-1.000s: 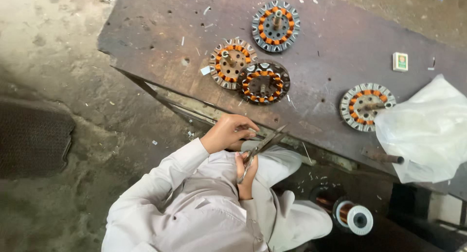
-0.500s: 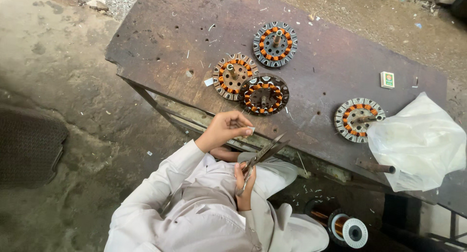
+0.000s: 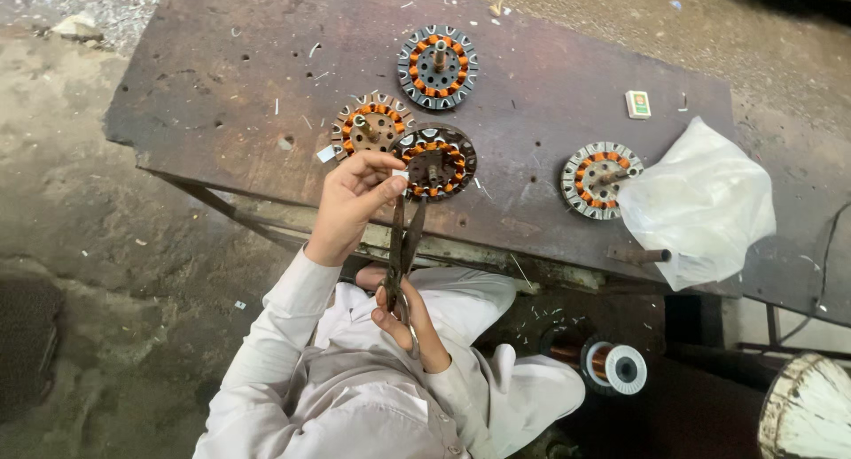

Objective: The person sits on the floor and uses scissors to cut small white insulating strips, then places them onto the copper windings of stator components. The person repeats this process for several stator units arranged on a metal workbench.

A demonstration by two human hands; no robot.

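**Scissors and a small white slip**

The right hand (image 3: 409, 322) grips the scissors (image 3: 403, 246) by the handles, blades pointing up to the left hand (image 3: 355, 202). Left fingertips pinch a small white slip (image 3: 401, 174) just above the table (image 3: 222, 87) edge, near a stator (image 3: 434, 160). The slip looks light and thin; hold it near its end.

The left part of the bench (image 3: 204, 87) lies open, only bits of scrap on it. Mid-bench is crowded: three wound stators (image 3: 403, 127) sit close together, two of them touching, with narrow gaps around the far one. A fourth stator (image 3: 601, 179) sits against the white plastic bag (image 3: 700, 206), blocking the right edge. Between the clusters runs a bare lane.
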